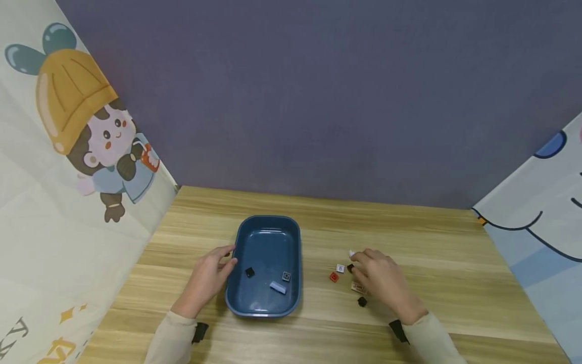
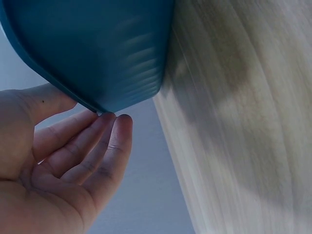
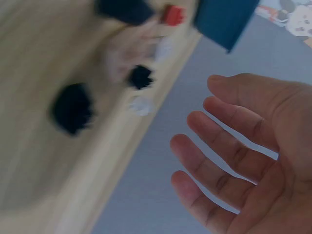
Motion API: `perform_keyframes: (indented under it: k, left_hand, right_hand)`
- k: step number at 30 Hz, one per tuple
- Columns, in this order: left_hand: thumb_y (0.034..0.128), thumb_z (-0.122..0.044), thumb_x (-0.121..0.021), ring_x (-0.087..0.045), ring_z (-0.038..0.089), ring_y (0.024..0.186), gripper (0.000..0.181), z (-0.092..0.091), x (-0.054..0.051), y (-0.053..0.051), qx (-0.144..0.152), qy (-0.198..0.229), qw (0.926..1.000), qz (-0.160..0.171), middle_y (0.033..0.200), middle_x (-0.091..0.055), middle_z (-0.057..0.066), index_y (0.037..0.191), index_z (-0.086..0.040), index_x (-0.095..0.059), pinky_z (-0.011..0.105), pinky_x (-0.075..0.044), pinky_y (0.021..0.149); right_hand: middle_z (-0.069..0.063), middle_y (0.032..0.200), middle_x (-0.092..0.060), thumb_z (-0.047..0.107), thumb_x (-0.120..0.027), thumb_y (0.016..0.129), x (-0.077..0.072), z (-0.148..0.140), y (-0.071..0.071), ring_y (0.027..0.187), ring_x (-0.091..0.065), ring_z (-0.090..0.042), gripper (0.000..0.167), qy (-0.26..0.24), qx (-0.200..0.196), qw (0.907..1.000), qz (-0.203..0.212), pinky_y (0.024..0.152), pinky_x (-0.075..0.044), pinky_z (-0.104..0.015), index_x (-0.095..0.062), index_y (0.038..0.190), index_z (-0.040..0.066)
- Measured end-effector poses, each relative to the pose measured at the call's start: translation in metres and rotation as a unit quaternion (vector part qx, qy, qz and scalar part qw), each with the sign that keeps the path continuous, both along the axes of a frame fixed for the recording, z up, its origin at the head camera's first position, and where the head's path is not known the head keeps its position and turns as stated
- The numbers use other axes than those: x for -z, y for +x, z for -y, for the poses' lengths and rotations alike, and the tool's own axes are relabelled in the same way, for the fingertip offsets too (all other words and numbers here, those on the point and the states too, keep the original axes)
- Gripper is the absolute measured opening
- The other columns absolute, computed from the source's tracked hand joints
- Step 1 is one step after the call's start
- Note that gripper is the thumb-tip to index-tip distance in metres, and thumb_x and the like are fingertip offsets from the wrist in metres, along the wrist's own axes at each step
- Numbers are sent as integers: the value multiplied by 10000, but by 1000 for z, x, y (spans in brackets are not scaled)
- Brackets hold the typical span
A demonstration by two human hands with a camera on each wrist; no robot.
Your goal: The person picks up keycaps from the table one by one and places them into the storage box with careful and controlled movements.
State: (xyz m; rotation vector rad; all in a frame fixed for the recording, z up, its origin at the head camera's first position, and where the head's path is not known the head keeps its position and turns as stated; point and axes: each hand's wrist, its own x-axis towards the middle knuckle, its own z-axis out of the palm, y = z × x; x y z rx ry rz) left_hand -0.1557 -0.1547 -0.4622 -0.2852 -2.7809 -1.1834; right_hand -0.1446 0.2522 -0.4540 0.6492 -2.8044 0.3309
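My left hand (image 1: pixel 206 278) is at the left rim of a blue rectangular tray (image 1: pixel 268 221), its fingertips touching the rim with relaxed fingers. Inside the tray lie a small black piece (image 1: pixel 249 272), a grey square piece (image 1: pixel 286 276) and a lavender bar-shaped piece (image 1: pixel 278 287). Over loose pieces right of the tray hovers my right hand (image 1: pixel 386 280); the right wrist view shows its fingers spread with nothing between them. Nearby are a white square piece (image 1: pixel 340 268), a red one (image 1: pixel 334 277), a dark one (image 1: pixel 350 268) and another white piece (image 1: pixel 352 253), partly hidden.
Also beside my right hand are a tan marked piece (image 1: pixel 358 287) and a black piece (image 1: pixel 362 302). The wooden table (image 1: pixel 432 242) meets a dark blue-grey panel (image 1: pixel 318 101) at the back. Cartoon-printed cloth (image 1: pixel 27 151) borders the left side, and more printed cloth stands on the right.
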Motion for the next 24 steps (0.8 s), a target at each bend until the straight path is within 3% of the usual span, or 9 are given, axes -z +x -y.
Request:
perform_keyframes:
  k: [9,24]
  left_hand:
    - [950,-39,-684,-704,339,955,357,-1,0,1,-29,18,10000,11,1265,-617,253,1292,49,-628,316,-629,740]
    - [937,-34,-698,-710,337,929,359,0,2,-1,-61,-2,10000,-39,1250,-626,250,1282,49,-637,315,-631,726]
  right_hand:
    - [-51,976,-681,129,-788,868,17,-10,-8,844,-646,-229,290,122,277,9967,754,680,-599,-433,-714,1141,62]
    - [-32,927,-671,83,-815,835,30,-11,-16,791,-630,-189,307,178,182,9965,791,629,-580,-357,-713,1125,92]
